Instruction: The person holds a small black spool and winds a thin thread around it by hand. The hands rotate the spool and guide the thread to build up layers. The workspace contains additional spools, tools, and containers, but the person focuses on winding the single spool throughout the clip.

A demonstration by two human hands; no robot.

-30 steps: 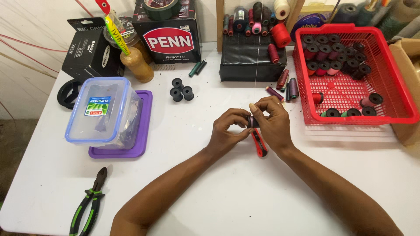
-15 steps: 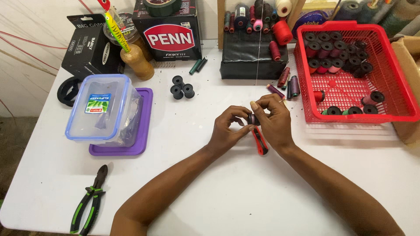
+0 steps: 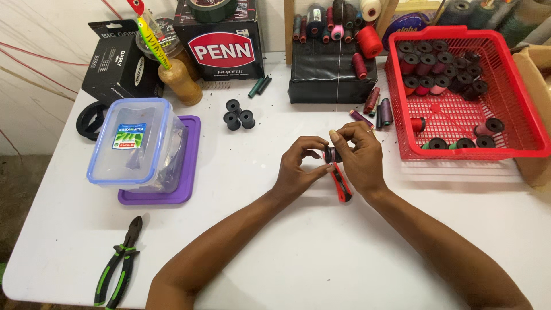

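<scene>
Spool [image 3: 331,154] of dark thread, pinched between left hand [image 3: 297,170] and right hand [image 3: 360,159] above mid-worktop [image 3: 298,252], fingers closed on its ends; red cutter [image 3: 341,186] lies beneath, handy.

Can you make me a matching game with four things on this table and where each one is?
Things:
1. pliers
2. small spool
3. red basket
4. clear box

Places:
A. on a purple lid
B. far right of the table
C. near left corner of the table
D. between the left hand and right hand

Pairs: 1-C, 2-D, 3-B, 4-A
</scene>
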